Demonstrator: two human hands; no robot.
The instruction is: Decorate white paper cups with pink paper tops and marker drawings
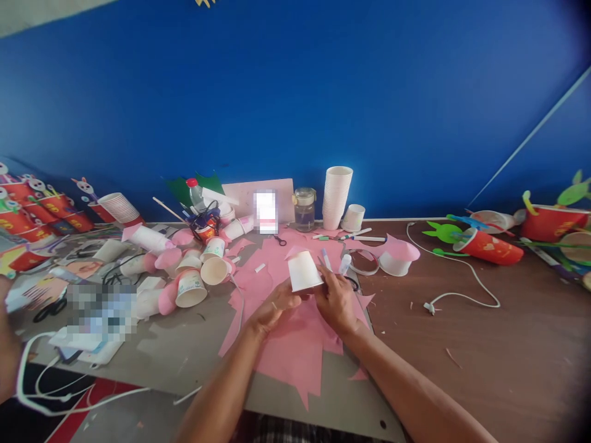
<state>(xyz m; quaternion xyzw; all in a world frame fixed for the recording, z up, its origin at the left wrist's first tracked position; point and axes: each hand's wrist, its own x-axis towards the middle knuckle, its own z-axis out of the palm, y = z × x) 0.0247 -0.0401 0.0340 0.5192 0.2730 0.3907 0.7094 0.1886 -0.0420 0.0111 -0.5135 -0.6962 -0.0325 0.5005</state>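
Note:
Both my hands meet over a sheet of cut pink paper (295,344) on the table. My left hand (273,309) and my right hand (336,299) together hold a white paper cup (303,271), turned upside down with a small pink piece at its top. The fingers of each hand press on the cup's rim from either side. Just beyond my right hand lie a glue stick (325,258) and a roll of clear tape (364,261).
A pile of paper cups with pink parts (184,271) lies at the left. A stack of white cups (337,197) and a glass jar (305,208) stand by the blue wall. A white cable (462,289) crosses the brown table. Red decorated cups (489,246) sit at right and far left.

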